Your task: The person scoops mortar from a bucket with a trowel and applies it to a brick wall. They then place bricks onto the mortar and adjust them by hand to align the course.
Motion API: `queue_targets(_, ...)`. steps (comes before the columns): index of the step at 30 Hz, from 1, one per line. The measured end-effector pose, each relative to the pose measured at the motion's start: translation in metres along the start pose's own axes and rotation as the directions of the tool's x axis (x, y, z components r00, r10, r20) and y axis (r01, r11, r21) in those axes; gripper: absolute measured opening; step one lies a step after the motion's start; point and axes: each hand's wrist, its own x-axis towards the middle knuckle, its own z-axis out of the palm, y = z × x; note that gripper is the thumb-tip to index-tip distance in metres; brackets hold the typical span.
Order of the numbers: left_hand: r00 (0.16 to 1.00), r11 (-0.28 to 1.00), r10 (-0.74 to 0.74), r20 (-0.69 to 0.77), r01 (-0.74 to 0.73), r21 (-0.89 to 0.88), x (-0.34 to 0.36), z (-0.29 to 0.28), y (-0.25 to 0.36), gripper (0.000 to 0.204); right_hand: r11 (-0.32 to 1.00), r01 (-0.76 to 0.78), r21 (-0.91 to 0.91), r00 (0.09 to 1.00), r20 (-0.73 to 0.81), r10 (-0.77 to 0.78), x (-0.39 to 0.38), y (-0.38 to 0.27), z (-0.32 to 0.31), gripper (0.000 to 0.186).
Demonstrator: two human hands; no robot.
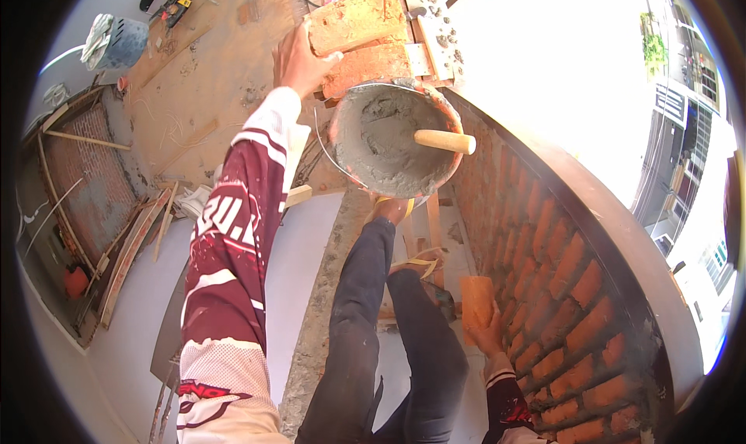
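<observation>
My left hand [299, 61] is closed on the end of an orange brick [356, 20] at the top, among other bricks [365, 67] stacked on boards. Just below them stands a bucket [452, 113] of grey mortar [377, 145], with a wooden tool handle [444, 140] sticking out over its right rim; whatever is at the handle's other end is hidden. Low at the right, my right hand [488, 331] holds another brick [475, 296] upright beside the brick wall. My legs and sandalled feet are below the bucket.
A brick wall [571, 319] with a dark top edge runs down the right, buildings beyond it. A narrow concrete ledge [318, 312] runs beside my legs. At left, an opening holds loose planks [136, 257]. A grey bucket [124, 43] and power tool [175, 8] lie on the dusty floor [210, 78].
</observation>
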Motion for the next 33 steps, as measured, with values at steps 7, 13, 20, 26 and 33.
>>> queue_targets(7,0.977,0.861,0.052,0.206,-0.148,0.487,0.063,0.039,0.033,0.133,0.999,-0.036,0.030,0.998,-0.057,0.037,-0.021,0.057,0.019,0.108)
queue_targets(13,0.971,0.866,-0.064,0.232,-0.062,0.496,0.062,0.019,0.051,0.107,0.986,-0.161,0.042,0.985,-0.058,0.163,-0.061,0.040,0.002,0.108)
queue_targets(20,0.943,0.743,-0.298,0.148,0.132,0.656,0.020,-0.077,0.066,0.088,0.993,-0.059,0.097,0.982,-0.171,0.075,-0.112,-0.003,-0.030,0.111)
queue_targets(26,0.867,0.680,-0.472,0.159,0.243,0.692,-0.090,-0.185,0.022,0.089,0.937,0.287,0.200,0.948,-0.199,-0.248,-0.178,-0.074,-0.060,0.106)
queue_targets(33,0.735,0.729,-0.599,0.316,0.339,0.595,-0.291,-0.226,-0.037,0.089,0.746,0.522,0.413,0.841,-0.106,-0.530,-0.327,-0.160,-0.117,0.099)
